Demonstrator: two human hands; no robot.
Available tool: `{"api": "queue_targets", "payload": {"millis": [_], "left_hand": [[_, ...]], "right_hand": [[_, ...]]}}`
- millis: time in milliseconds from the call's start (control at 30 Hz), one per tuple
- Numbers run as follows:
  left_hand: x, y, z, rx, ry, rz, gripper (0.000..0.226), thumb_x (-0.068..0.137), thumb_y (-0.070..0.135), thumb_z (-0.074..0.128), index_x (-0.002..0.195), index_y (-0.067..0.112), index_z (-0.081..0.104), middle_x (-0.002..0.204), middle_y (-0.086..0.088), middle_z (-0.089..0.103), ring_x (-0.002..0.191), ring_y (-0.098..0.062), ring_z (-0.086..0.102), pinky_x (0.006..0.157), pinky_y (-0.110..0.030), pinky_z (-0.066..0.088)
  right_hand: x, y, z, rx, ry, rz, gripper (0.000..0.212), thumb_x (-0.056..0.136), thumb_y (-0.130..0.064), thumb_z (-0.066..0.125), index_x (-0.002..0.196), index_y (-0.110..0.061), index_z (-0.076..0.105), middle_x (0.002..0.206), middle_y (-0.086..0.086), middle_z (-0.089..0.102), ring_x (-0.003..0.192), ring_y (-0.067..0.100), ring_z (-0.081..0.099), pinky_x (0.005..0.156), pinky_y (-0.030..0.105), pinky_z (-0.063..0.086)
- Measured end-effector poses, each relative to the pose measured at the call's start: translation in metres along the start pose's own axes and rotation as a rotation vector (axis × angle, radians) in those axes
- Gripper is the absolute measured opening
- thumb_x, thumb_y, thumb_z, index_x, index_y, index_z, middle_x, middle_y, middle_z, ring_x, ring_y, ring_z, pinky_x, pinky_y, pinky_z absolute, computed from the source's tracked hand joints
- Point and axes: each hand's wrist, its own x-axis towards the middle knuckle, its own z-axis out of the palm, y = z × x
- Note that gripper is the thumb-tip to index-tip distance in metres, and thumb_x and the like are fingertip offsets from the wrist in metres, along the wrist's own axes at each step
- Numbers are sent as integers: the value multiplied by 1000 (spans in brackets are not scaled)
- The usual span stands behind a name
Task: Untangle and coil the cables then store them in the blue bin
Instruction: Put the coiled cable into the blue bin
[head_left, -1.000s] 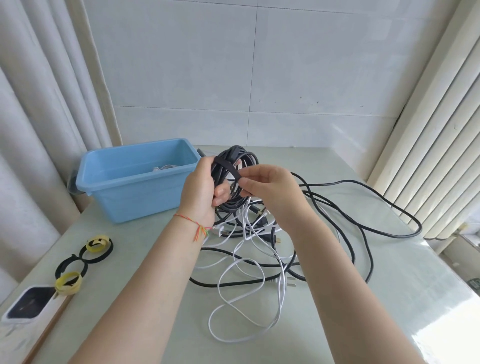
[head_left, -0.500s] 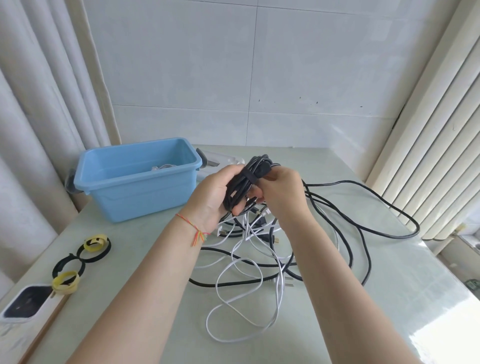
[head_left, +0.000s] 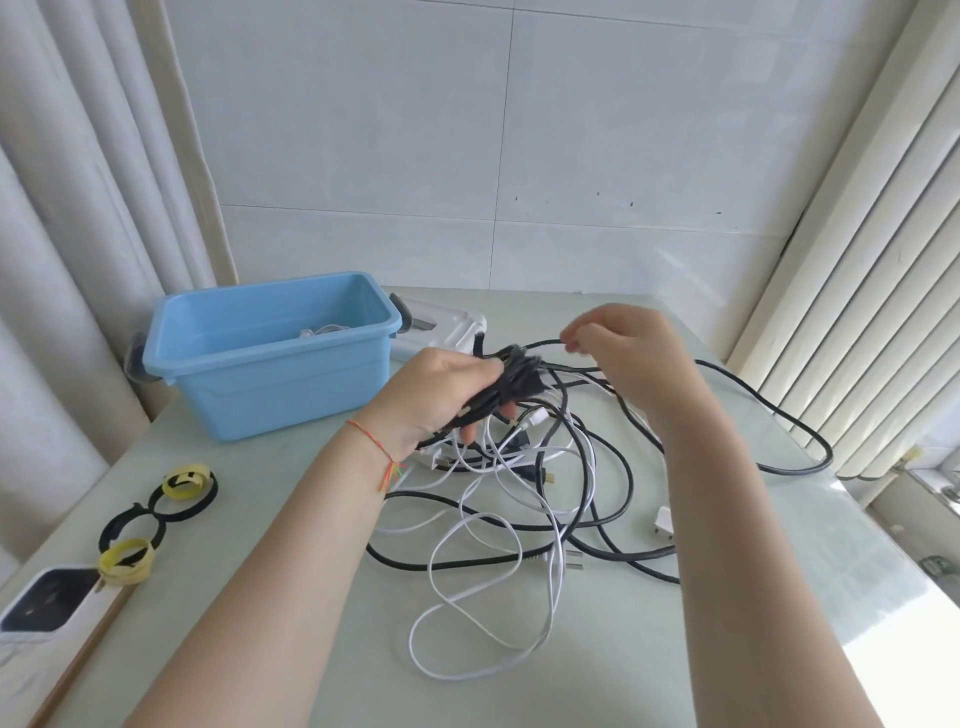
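Place: a room in a home or small office, cannot tell which.
Walls: large pale tiles (head_left: 363, 130).
Windows: curtain (head_left: 78, 208) left, vertical blinds (head_left: 857, 286) right.
Furniture: pale green table (head_left: 675, 675).

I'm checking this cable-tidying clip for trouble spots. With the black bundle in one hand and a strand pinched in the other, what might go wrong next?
1. The left hand grips the black coiled bundle loosely at one side; it may spring apart.
2. The right hand pinches a black strand that seems to run into the loose tangle; pulling could tighten knots with the white cables.
3. A white plug lies near the table edge and might get dragged off.
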Motion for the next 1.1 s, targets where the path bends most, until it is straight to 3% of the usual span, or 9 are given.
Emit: {"api": "queue_targets", "payload": {"millis": [100,200,400,500,600,733,833,933,1100], "left_hand": [[0,-1,11,336,20,52,44,93,43,49,72,14,74,72,-19,69,45,-15,52,59,-31,44],[0,1,16,463,16,56,49,100,37,50,73,2,69,49,5,60,42,-8,47,54,-30,42],[-4,8,24,496,-7,83,43,100,27,51,63,10,65,40,17,52,41,-5,43,54,-27,37],[-5,11,30,384,55,107,39,101,20,49,65,15,63,41,20,54,43,0,48,51,-16,34],[-5,10,32,328,100,143,36,101,18,50,67,16,63,42,20,54,44,0,49,52,-16,34],[-4,6,33,376,138,200,24,96,18,55,79,15,70,50,17,60,50,5,54,55,-14,33],[-3,3,36,495,168,229,7,94,26,59,89,22,63,66,11,69,61,5,56,68,-22,36],[-4,3,39,590,199,261,17,93,30,61,90,21,46,56,9,60,53,1,48,59,-20,27],[-7,10,35,461,139,218,17,97,20,58,88,14,44,41,18,50,41,4,46,50,-12,29]], "right_hand": [[-4,-3,11,-27,-258,-37,21,91,-23,55,89,-27,76,100,-8,72,96,11,63,85,27,47],[-5,3,24,-116,-436,-82,18,90,-29,58,80,-30,73,97,-17,67,94,3,61,86,28,47],[3,16,25,-39,-257,-163,11,84,-27,73,77,-32,67,110,-19,67,107,2,61,97,29,47],[-1,12,25,108,-207,-110,9,86,-19,73,78,-21,69,95,-1,73,80,13,70,72,26,56],[-4,8,24,178,-195,-124,12,88,-13,70,76,-16,68,85,13,70,58,14,65,54,22,51],[-2,11,24,170,-173,-112,15,89,-13,69,75,-19,70,78,-2,72,62,7,64,63,20,51],[0,14,25,125,-162,-81,15,89,-17,68,76,-22,72,73,-9,72,66,3,61,70,22,49],[1,16,25,104,-158,-51,13,89,-17,65,79,-18,74,76,-5,74,70,7,64,74,28,52],[-1,12,29,141,-124,-62,14,89,-15,63,79,-14,73,76,0,74,70,11,65,75,35,55]]}}
